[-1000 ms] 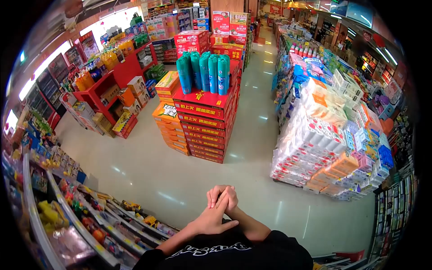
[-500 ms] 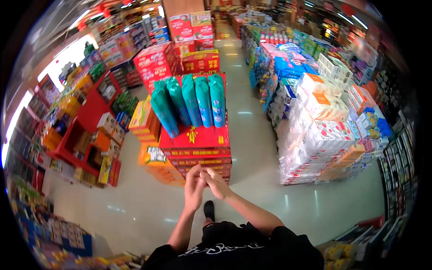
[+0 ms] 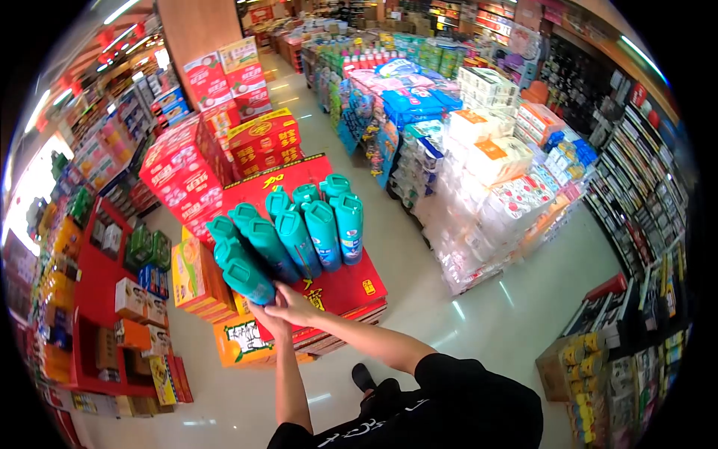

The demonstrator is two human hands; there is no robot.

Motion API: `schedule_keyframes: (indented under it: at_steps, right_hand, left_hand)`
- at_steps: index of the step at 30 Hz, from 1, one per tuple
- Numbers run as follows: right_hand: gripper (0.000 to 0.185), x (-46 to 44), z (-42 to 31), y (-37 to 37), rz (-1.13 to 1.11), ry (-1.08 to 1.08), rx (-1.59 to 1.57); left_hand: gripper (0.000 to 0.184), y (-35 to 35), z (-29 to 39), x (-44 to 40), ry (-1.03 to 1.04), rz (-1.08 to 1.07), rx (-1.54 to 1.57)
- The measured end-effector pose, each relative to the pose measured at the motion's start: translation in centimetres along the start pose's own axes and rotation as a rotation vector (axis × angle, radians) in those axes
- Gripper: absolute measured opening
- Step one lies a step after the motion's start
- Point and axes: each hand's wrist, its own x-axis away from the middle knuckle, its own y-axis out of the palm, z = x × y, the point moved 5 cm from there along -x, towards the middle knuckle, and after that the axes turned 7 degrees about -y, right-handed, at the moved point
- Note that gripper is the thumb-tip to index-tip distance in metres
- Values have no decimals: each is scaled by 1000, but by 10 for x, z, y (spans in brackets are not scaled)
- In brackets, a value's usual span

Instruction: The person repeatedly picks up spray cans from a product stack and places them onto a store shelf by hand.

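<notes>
Teal bottles (image 3: pixel 299 241) with flip-top caps stand in rows on a red gift box (image 3: pixel 351 293) that tops a stack. My left hand (image 3: pixel 274 323) is at the base of the front-left bottle (image 3: pixel 248 281), its fingers closed against the bottle and partly hidden. Just beside it, my right hand (image 3: pixel 296 308) overlaps my left fingers. The right fingers are stretched toward the same base, and nothing shows in that palm.
Orange cartons (image 3: pixel 196 278) flank the stack on the left, with red cartons (image 3: pixel 179 172) behind. Across the tiled aisle (image 3: pixel 419 299) stands a tall pile of wrapped tissue packs (image 3: pixel 508 202). A red shelf (image 3: pixel 112 292) is at far left.
My view has turned right and come nearer the stack. My hands, held together in front of it before, now reach the front-left bottle. More bottle rows show.
</notes>
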Motion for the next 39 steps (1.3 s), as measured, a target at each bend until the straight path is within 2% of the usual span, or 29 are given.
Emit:
schedule_keyframes:
  at_steps: [2, 3, 4, 6, 8, 9, 10, 11, 12, 14, 15, 18, 22, 24, 27, 30, 33, 34, 36, 39]
  right_hand:
    - [88, 1, -2, 2, 27, -95, -38]
    - [85, 4, 2, 2, 38, -71, -63]
    - [80, 10, -7, -4, 34, -71, -72]
    - [75, 28, -14, -12, 36, -94, -130]
    - [71, 58, -10, -28, 92, -142, 13]
    - [69, 77, 3, -35, 136, -132, 83]
    - [66, 102, -6, -50, 105, -82, 41]
    - [63, 130, -5, -64, 204, -201, 82]
    - [61, 158, -2, -80, 215, -146, 26]
    - [58, 223, 0, -118, 256, -55, -33]
    - [58, 260, -1, -137, 291, -17, -37]
    - [61, 373, 0, -199, 395, 136, -33]
    - [73, 531, -11, -273, 609, 201, 58]
    - [86, 607, -33, -301, 708, 241, 128]
    - [95, 712, -70, -325, 910, 279, 185]
    - [99, 797, -112, -336, 1081, 280, 244]
    - [100, 857, -141, -340, 1204, 204, 266]
    - [100, 875, -142, -341, 1257, 182, 225]
    - [98, 914, -142, -344, 1354, 130, 150]
    - [86, 977, -154, -354, 1501, 228, 123]
  left_hand:
    - [50, 0, -13, -2, -229, -35, 427]
    - [39, 1, -8, 1, -148, 18, 240]
    - [35, 7, 7, 8, -129, 5, 290]
    - [36, 12, 10, 28, -257, -61, 552]
    - [39, 22, 41, 63, -110, -67, 135]
    - [46, 29, 50, 86, 49, -101, 32]
    - [58, 30, 54, 110, 81, -77, -60]
    - [61, 39, 63, 135, 23, -139, -52]
    - [64, 48, 74, 159, -35, -202, -42]
    - [66, 69, 82, 211, -21, -402, -106]
    - [64, 87, 93, 243, -162, -447, 68]
    - [60, 131, 92, 335, -402, -773, 133]
    - [51, 196, 109, 458, -336, -1225, 0]
    - [58, 227, 120, 522, -454, -1459, 14]
    - [65, 273, 129, 612, -536, -1874, 23]
    - [70, 318, 200, 695, -382, -2283, -144]
    - [85, 347, 243, 781, -388, -2571, 80]
    - [87, 354, 244, 805, -373, -2664, 35]
    - [92, 371, 246, 856, -330, -2841, -56]
    - [85, 388, 271, 933, -401, -2962, -171]
